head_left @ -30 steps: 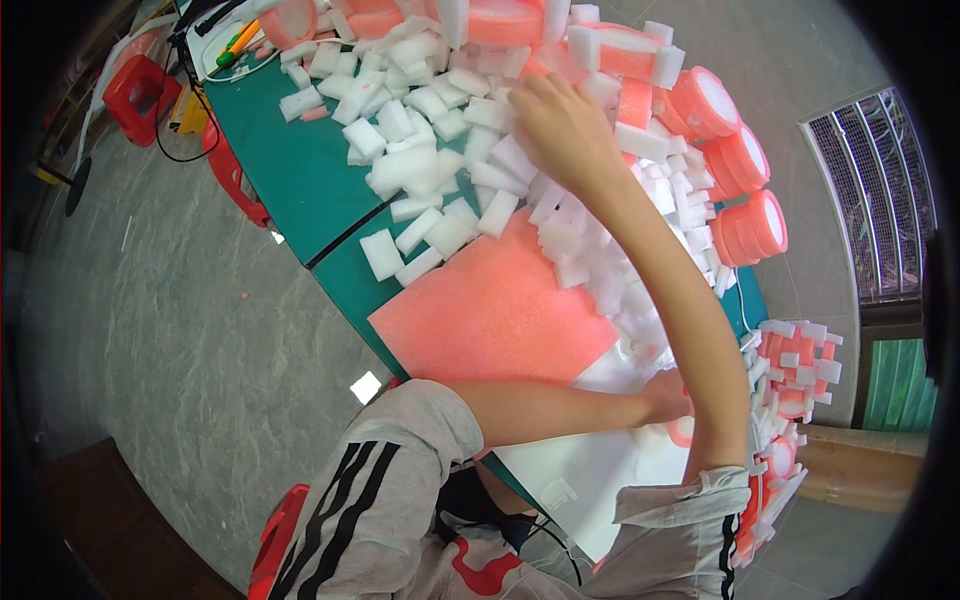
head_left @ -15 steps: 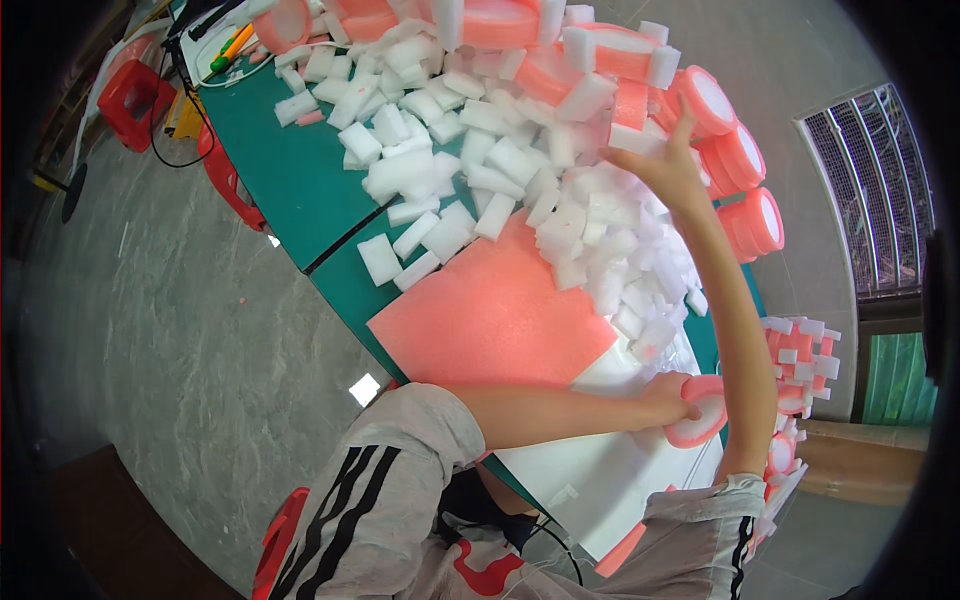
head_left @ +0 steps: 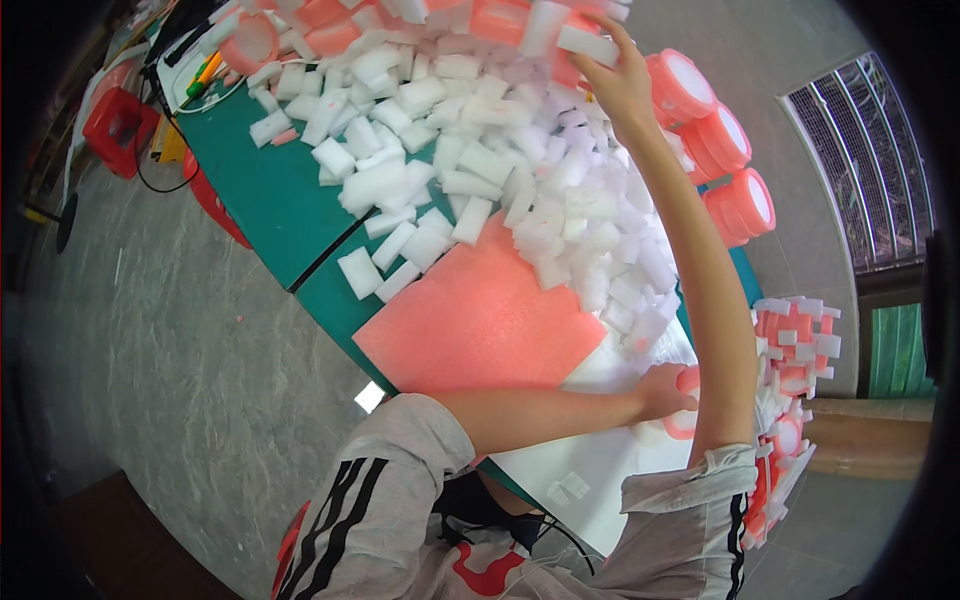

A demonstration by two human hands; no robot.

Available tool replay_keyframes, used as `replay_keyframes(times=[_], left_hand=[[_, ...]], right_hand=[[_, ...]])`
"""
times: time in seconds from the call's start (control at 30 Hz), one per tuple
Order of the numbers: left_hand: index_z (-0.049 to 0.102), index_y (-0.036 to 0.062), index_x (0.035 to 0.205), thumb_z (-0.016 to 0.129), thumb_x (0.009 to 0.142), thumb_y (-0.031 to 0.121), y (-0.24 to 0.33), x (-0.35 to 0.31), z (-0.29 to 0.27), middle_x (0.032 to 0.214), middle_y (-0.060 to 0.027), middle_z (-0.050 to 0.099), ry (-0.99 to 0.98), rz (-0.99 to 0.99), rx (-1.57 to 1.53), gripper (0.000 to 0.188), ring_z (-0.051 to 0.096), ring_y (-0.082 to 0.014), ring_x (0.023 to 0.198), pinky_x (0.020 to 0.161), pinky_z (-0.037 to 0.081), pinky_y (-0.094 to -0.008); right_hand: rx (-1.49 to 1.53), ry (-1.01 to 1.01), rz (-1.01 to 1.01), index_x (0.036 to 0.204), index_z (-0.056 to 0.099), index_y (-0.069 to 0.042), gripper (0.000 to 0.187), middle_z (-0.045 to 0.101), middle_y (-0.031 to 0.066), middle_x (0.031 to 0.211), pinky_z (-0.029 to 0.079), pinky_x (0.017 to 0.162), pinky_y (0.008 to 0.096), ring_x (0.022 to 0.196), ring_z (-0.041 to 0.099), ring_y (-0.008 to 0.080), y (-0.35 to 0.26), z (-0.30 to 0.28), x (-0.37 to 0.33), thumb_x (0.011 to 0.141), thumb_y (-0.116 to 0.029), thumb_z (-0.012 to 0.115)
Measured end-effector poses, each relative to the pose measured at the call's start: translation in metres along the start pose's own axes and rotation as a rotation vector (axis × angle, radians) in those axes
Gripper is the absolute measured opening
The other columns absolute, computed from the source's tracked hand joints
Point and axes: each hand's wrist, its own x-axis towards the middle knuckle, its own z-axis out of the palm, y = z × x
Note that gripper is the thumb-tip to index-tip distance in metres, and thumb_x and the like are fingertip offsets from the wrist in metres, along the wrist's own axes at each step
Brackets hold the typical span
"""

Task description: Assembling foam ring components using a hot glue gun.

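My left hand [head_left: 663, 390] is closed around a pink foam ring [head_left: 682, 425] with a white middle, partly hidden behind my right forearm. At the far end of the table, my right hand [head_left: 622, 85] has its thumb and fingers around a white foam block [head_left: 588, 44] that sits against a pink foam piece. Below that hand spreads a big heap of white foam blocks [head_left: 480, 160]. A flat pink foam sheet [head_left: 480, 330] lies between the heap and my left forearm.
Pink foam rolls with white ends [head_left: 718, 140] line the right edge of the green table [head_left: 250, 190]. A white board [head_left: 590, 470] lies nearest me. Pink-and-white foam assemblies [head_left: 795, 345] stand at the right. Red stools [head_left: 115, 120] and a yellow-green cutter [head_left: 205, 75] are at the left.
My right hand has moved farther away and left, from open above the heap to gripping the white block. My left hand keeps hold of the ring. The view has shifted slightly.
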Motion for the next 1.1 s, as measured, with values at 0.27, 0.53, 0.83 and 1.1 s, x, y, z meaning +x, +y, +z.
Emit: replay_keyframes(times=[0.27,0.53,0.83,1.1], left_hand=[[0.053,-0.0001,0.076,0.067,0.064,0.032,-0.017,0.009,0.009,0.072,-0.0083,0.056,-0.003,0.121,-0.085,0.037,0.050,-0.0168,0.067,0.060,0.040,-0.0300],[0.054,0.0033,0.079,0.059,0.074,0.029,-0.011,0.000,0.010,0.077,-0.0082,0.058,0.024,0.162,-0.116,0.026,0.053,-0.0178,0.072,0.064,0.042,-0.0305],[0.056,-0.0020,0.085,0.067,0.058,0.021,-0.016,0.004,0.007,0.081,-0.0136,0.058,0.039,0.067,-0.117,0.038,0.055,-0.0203,0.074,0.065,0.043,-0.0313],[0.056,-0.0013,0.088,0.068,0.059,0.034,0.004,-0.008,0.001,0.084,-0.0113,0.058,-0.003,0.034,0.010,0.047,0.055,-0.0198,0.077,0.067,0.043,-0.0309]], right_hand=[[0.021,0.041,-0.308,0.115,0.044,-0.005,0.044,0.057,0.0132,0.098,0.044,0.076,0.0283,0.089,0.055,0.0181,0.017,0.015,0.048,0.073,-0.008,0.057],[-0.058,0.031,0.033,0.122,0.032,0.000,0.068,0.052,0.0212,0.106,0.043,0.081,0.0344,0.099,0.053,0.0292,0.038,0.021,0.068,0.068,-0.029,0.063],[-0.274,-0.290,0.338,0.125,0.025,0.003,0.080,0.052,0.0275,0.103,0.049,0.073,0.0377,0.098,0.053,0.0343,-0.038,-0.013,0.040,0.064,-0.031,0.065],[-0.876,-0.066,0.133,0.118,0.037,0.004,0.064,0.054,0.0239,0.100,0.043,0.079,0.0412,0.094,0.054,0.0347,-0.055,-0.027,0.032,0.067,-0.025,0.061]])
